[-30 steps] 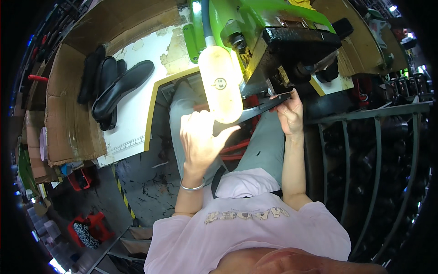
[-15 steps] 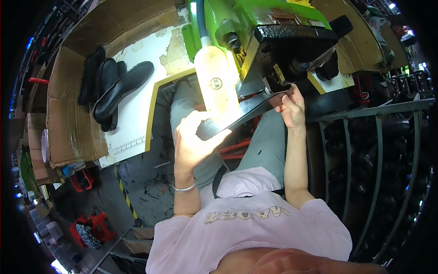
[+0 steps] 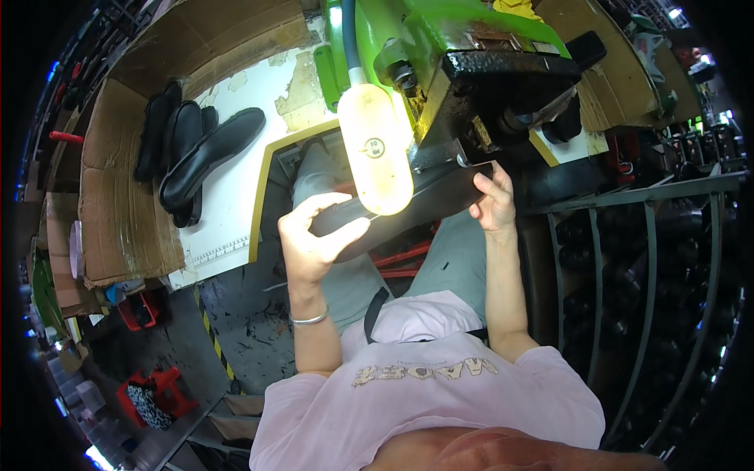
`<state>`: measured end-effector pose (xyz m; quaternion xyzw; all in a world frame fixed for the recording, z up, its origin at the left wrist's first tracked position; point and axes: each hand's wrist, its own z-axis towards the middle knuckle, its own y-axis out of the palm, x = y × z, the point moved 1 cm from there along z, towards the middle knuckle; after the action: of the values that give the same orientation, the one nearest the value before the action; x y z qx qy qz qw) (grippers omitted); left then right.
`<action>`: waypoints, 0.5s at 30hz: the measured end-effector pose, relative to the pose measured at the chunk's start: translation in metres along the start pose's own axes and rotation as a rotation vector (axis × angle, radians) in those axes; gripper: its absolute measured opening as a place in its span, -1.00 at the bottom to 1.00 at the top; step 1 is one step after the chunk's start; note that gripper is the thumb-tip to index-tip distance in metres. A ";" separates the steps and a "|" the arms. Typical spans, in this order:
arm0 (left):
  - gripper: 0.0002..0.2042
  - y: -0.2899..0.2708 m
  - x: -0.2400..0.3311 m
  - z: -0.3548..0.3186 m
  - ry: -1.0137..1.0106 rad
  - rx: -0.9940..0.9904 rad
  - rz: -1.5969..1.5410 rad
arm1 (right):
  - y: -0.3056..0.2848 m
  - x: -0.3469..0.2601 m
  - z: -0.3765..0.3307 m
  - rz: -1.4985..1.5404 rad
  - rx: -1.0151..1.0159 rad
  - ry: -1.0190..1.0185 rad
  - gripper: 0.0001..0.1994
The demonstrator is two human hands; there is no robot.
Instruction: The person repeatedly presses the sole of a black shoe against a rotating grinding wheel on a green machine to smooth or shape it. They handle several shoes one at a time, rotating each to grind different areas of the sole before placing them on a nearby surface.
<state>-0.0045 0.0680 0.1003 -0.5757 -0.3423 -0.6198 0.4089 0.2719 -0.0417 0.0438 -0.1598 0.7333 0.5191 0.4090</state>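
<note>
Black shoe soles (image 3: 196, 161) lie stacked on the white surface (image 3: 236, 220). The left hand (image 3: 310, 239) grips one end of a black sole (image 3: 428, 200), the right hand (image 3: 493, 202) the other, beneath the green machine's (image 3: 440, 39) black head (image 3: 503, 94), behind a glowing lamp (image 3: 375, 149).

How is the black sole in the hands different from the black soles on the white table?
The held sole is single, gripped by the left hand and right hand under the lamp. The table soles lie untouched in a pile on the table. All are black.
</note>
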 end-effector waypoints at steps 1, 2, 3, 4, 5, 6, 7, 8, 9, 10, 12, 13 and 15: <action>-0.68 -0.004 -0.002 -0.002 -0.021 0.004 -0.018 | 0.000 0.002 0.000 0.003 0.000 0.009 -0.81; -0.68 -0.007 -0.003 -0.004 -0.041 0.008 -0.036 | 0.000 0.006 -0.001 0.005 0.000 0.019 -0.80; -0.68 -0.011 -0.004 -0.006 -0.063 0.012 -0.055 | 0.003 0.009 -0.002 0.007 0.001 0.029 -0.80; -0.67 -0.014 -0.005 -0.008 -0.073 0.019 -0.069 | 0.006 0.011 -0.003 0.015 0.015 0.041 -0.79; -0.67 -0.017 -0.006 -0.010 -0.083 0.026 -0.083 | 0.009 0.013 -0.003 0.020 0.000 0.038 -0.78; -0.66 -0.019 -0.007 -0.012 -0.093 0.032 -0.098 | 0.012 0.015 -0.003 0.023 -0.014 0.034 -0.78; -0.66 -0.022 -0.008 -0.014 -0.097 0.036 -0.105 | 0.015 0.016 -0.004 0.026 -0.029 0.029 -0.77; -0.66 -0.026 -0.009 -0.016 -0.102 0.040 -0.112 | 0.017 0.016 -0.004 0.022 -0.042 0.044 -0.74; -0.65 -0.031 -0.011 -0.019 -0.106 0.043 -0.118 | 0.019 0.017 -0.004 0.009 -0.053 0.032 -0.73; -0.61 -0.038 -0.016 -0.022 -0.124 0.002 -0.048 | 0.021 0.019 -0.003 -0.004 -0.063 0.020 -0.71; -0.61 -0.040 -0.018 -0.025 0.068 0.017 0.099 | 0.019 0.021 -0.004 -0.050 -0.094 0.005 -0.64; -0.61 -0.041 -0.018 -0.026 0.163 0.024 0.173 | 0.017 0.021 -0.002 -0.075 -0.114 -0.024 -0.63; -0.58 -0.037 -0.017 -0.029 0.232 0.019 0.236 | 0.013 0.020 0.003 -0.124 -0.153 -0.078 -0.60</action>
<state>-0.0501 0.0595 0.0817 -0.5327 -0.2287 -0.6264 0.5211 0.2521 -0.0300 0.0363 -0.2152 0.6640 0.5530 0.4550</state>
